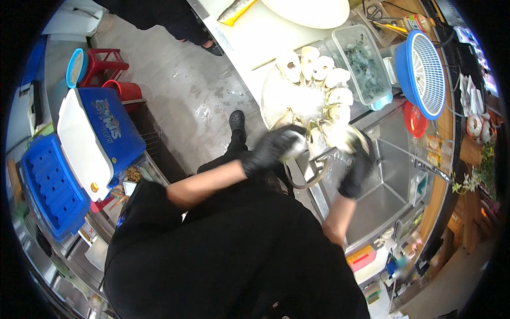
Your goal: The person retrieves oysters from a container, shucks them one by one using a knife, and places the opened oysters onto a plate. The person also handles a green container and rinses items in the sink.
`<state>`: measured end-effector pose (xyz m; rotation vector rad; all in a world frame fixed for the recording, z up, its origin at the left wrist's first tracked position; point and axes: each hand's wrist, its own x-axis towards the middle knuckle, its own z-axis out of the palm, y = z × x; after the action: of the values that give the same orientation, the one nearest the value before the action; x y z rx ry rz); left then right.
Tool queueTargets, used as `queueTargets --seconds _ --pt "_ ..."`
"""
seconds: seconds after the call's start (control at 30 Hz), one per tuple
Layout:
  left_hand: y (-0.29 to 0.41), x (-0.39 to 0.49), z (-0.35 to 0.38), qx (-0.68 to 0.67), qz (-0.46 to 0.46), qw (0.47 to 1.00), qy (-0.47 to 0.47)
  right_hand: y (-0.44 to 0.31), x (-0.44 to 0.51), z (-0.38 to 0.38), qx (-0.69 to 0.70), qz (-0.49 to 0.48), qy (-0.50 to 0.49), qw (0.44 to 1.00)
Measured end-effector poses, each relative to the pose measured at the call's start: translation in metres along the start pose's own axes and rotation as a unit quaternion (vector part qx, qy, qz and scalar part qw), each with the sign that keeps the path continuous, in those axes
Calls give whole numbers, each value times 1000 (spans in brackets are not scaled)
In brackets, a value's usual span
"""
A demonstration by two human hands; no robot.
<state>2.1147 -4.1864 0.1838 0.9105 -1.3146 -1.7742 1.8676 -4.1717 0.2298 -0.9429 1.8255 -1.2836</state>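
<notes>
In a black glove, my left hand [275,148] is blurred by motion at the near side of a round platter [267,93]. It grips a small whitish thing [295,144], too blurred to name. My right hand [357,161], also gloved in black, holds a pale, glaring shell [347,137] at the platter's near right. Several pale shells [288,65] stand in a ring on the platter, around a bright mound that looks like ice [308,99]. Below the hands, a curved grey loop [308,186] hangs at the counter's edge.
A steel sink [388,203] lies right of my right hand. Beyond the platter are a clear plastic tub [364,65], a blue-rimmed colander [420,75] and a white board [310,12]. A blue cool box [109,127] stands at left. Another person's dark-clothed legs [167,18] show at top.
</notes>
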Motion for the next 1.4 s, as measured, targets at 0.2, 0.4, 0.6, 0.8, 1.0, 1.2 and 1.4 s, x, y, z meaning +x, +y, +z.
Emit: queueTargets --seconds 0.2,0.4,0.6,0.8,1.0,1.2,1.4 --pt "-7 -15 -104 45 -112 971 205 13 15 182 -445 -93 39 890" --pt "-29 -3 -116 65 -81 982 159 14 19 189 -566 -277 26 776" --pt "-28 20 -107 135 -32 980 145 18 26 211 -592 -242 -15 769" --pt "-18 25 -117 98 -93 988 76 27 4 94 -430 -224 87 871" --pt "-14 13 -112 125 -177 965 151 195 64 -224 -354 90 143 920" --pt "-9 24 -73 342 -147 910 185 265 192 -431 -125 238 265 926" --pt "-22 40 -25 293 -169 877 341 261 183 -297 19 273 -73 959"
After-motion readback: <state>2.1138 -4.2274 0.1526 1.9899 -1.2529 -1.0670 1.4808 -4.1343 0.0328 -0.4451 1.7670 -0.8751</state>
